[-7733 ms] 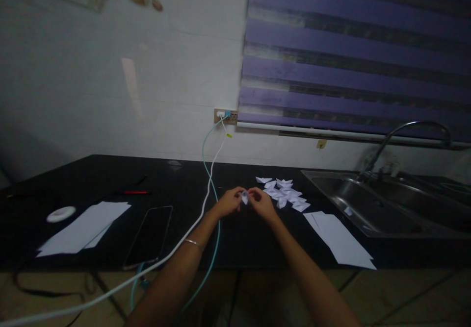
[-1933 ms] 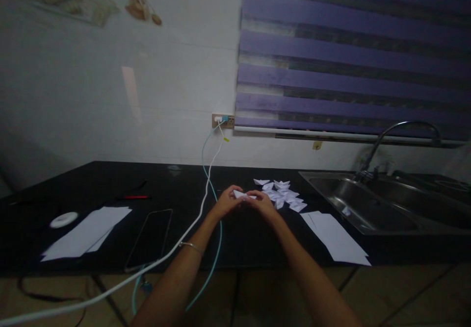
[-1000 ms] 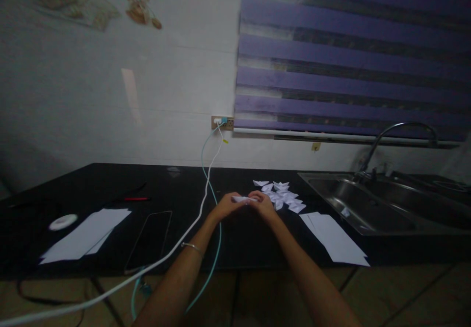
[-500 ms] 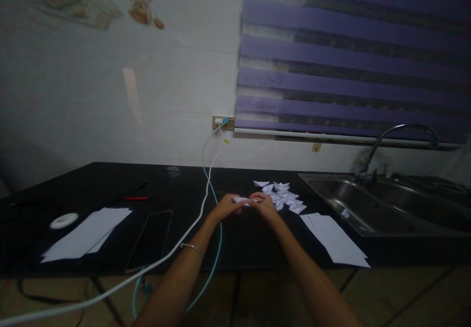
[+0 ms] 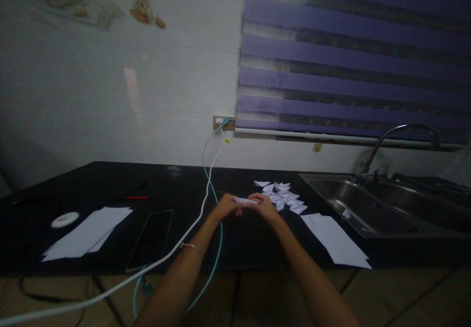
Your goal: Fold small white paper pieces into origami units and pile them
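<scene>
Between my two hands is a small folded piece of white paper (image 5: 246,201), held a little above the black counter. My left hand (image 5: 225,206) pinches its left end, and my right hand (image 5: 264,205) grips the right end. The paper's lower side is partly hidden by fingers. Just behind and to the right of my right hand lies a cluster of several folded paper boats (image 5: 281,198), white and touching one another.
White sheets lie in a right stack (image 5: 334,241) and a left stack (image 5: 88,231). A phone (image 5: 150,238), white tape roll (image 5: 65,219) and red pen (image 5: 137,198) are at left. A white cable (image 5: 191,226) crosses the counter (image 5: 253,253). The steel sink (image 5: 362,209) holds a paper scrap.
My hands stay in the same place, while my fingers have shifted slightly on the folded paper and its upper face shows flatter. The other things have not moved.
</scene>
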`<state>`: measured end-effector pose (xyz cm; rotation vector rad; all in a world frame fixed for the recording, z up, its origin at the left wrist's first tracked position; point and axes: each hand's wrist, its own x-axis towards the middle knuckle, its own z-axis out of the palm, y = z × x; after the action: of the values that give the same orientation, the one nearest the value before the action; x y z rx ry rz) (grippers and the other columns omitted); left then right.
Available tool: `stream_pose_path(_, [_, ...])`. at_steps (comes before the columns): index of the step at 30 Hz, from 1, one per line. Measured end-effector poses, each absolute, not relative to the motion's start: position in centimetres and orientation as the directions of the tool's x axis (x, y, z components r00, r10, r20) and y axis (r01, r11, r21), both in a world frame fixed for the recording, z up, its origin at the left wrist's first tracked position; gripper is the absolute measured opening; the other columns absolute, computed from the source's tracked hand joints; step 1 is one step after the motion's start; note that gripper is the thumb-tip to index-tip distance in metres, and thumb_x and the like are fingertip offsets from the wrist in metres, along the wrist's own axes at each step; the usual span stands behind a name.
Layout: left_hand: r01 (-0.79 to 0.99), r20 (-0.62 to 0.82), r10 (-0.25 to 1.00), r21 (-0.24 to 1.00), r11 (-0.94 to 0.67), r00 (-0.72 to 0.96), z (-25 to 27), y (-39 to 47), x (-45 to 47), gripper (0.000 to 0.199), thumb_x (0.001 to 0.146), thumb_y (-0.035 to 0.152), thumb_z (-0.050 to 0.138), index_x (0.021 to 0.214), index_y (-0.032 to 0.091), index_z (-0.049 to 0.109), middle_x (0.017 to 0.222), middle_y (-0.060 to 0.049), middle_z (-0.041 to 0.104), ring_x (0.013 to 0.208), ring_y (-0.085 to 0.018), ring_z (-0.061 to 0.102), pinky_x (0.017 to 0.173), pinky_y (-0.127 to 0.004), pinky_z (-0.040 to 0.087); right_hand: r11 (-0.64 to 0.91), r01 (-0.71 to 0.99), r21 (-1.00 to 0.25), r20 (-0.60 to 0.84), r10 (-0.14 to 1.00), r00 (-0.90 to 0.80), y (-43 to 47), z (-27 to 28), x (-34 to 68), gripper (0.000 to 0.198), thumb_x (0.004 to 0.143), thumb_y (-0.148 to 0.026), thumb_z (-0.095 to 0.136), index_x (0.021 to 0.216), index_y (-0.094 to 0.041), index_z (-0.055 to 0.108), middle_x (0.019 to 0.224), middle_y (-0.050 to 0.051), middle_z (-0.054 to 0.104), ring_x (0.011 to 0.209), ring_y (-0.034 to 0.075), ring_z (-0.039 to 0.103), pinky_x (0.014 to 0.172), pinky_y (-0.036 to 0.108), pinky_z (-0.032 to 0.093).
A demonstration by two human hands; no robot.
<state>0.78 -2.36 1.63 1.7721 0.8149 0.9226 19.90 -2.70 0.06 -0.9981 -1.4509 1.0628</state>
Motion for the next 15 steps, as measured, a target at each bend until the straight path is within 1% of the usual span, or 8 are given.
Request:
stream_pose_path(5, [0.132,0.215,0.838,0.938,-0.320,0.502,2.12,-2.75,0.69,0.039,0.073,0.046,0.065,0.059,0.010,0.068,0.051,-0.006,0.063,0.050,-0.015,0.059,0.057,-0.025,0.044,0.291,0.105,-0.951,0.272,0.948,-0.165,-2.63,0.11,20.00,0.030,0.060,-0.038,0.077,0.082,-0.018,0.069,0.075,0.001,0.067,0.067,0.017,0.060,0.063,0.026,0.044])
stream_pose_path(9, [0.134,0.217,0.837,0.937,-0.323,0.502,2.20,-2.86,0.87,0.039,0.071,0.047,0.067,0.058,0.010,0.066,0.050,-0.005,0.062,0.049,-0.014,0.058,0.056,-0.024,0.043,0.305,0.127,-0.944,0.279,0.942,-0.185,-2.63,-0.05,19.99,0.029,0.061,-0.037,0.077,0.081,-0.018,0.068,0.075,0.002,0.068,0.068,0.018,0.060,0.064,0.028,0.045])
stream_pose_path(11, [0.124,0.208,0.843,0.944,-0.306,0.495,2.09,-2.80,1.08,0.045,0.074,0.052,0.062,0.057,0.011,0.064,0.048,-0.004,0.060,0.047,-0.013,0.056,0.054,-0.024,0.042,0.315,0.143,-0.938,0.289,0.941,-0.177,-2.57,-0.23,20.01,0.027,0.062,-0.036,0.077,0.080,-0.017,0.068,0.076,0.003,0.068,0.069,0.018,0.061,0.066,0.029,0.046])
stream_pose_path(13, [0.121,0.188,0.856,0.953,-0.277,0.481,1.90,-2.62,1.29,0.053,0.080,0.057,0.052,0.054,0.011,0.062,0.046,-0.004,0.057,0.044,-0.013,0.054,0.053,-0.024,0.041,0.332,0.147,-0.932,0.306,0.936,-0.173,-2.51,-0.39,19.98,0.025,0.063,-0.035,0.075,0.080,-0.017,0.068,0.077,0.003,0.069,0.071,0.018,0.062,0.068,0.029,0.047])
stream_pose_path(15, [0.132,0.192,0.869,0.951,-0.279,0.457,1.65,-2.34,1.43,0.057,0.083,0.057,0.045,0.053,0.012,0.059,0.045,-0.003,0.055,0.043,-0.012,0.052,0.053,-0.024,0.040,0.368,0.152,-0.917,0.343,0.924,-0.167,-2.47,-0.45,19.89,0.024,0.064,-0.033,0.074,0.081,-0.017,0.068,0.079,0.003,0.069,0.074,0.019,0.063,0.070,0.030,0.047])
